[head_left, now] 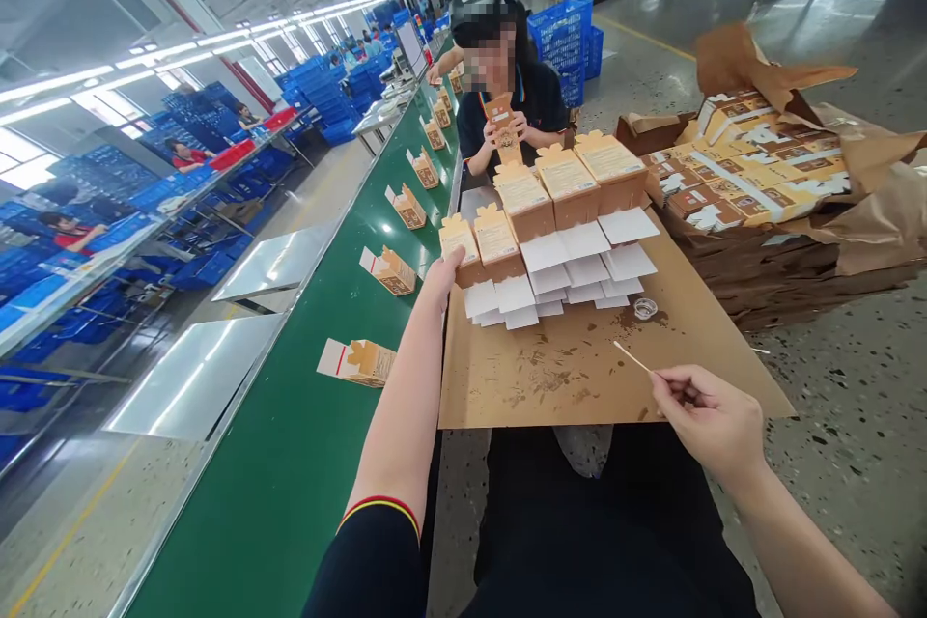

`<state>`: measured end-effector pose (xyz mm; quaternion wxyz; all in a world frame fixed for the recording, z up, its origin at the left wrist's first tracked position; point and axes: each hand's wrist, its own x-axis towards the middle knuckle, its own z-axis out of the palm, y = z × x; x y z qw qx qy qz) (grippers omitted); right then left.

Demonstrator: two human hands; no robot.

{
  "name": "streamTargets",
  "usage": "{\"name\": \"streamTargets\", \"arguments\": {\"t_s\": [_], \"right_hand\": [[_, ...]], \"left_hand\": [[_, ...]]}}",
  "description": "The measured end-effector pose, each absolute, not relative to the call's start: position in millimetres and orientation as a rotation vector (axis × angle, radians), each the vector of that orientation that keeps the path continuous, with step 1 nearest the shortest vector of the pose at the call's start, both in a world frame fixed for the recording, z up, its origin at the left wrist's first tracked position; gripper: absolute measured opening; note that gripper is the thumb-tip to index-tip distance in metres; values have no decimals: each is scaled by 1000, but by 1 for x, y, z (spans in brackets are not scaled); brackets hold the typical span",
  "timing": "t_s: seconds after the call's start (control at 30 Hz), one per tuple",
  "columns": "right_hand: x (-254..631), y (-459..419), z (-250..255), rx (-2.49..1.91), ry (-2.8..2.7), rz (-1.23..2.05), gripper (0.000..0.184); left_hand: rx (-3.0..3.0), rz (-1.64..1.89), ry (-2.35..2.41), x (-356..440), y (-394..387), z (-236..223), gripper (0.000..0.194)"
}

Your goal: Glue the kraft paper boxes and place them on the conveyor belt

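My left hand [443, 272] reaches forward and grips the nearest small brown carton [458, 246] at the left end of a stepped row of cartons [565, 183] with white flaps [572, 266] spread out. They rest on a brown cardboard sheet [572, 377] across my lap. My right hand [706, 415] is closed in a pinch on a thin wooden stick [632, 357] that points left over the stained cardboard. A small clear cap [644, 308] lies near the flaps.
A green conveyor belt [304, 444] runs along my left with several folded cartons [358, 362] spaced along it. A co-worker [507, 87] sits ahead holding a carton. Stacks of flat cartons in brown paper [768, 183] lie to the right. Blue crates [565, 39] stand behind.
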<state>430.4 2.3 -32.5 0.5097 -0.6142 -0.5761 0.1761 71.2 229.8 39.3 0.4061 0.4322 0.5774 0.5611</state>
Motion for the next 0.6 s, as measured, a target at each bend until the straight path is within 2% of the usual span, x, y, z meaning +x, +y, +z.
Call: {"name": "streamTargets", "arguments": {"t_s": [0.17,0.33,0.5,0.6], "right_hand": [[440,2,-30,-1502,-1335,432,37],[465,18,-25,-1527,-1275,418,34],[488,40,-25,-1629,-1336,286,30],[491,55,-22,-1716,-1450,352,24]], "left_hand": [[1024,1410,1469,64,205,44,47],[1001,1686,1278,43,123,46,62],[769,1577,1211,47,30,-1,69],[679,1564,1321,51,1,-35,81]]}}
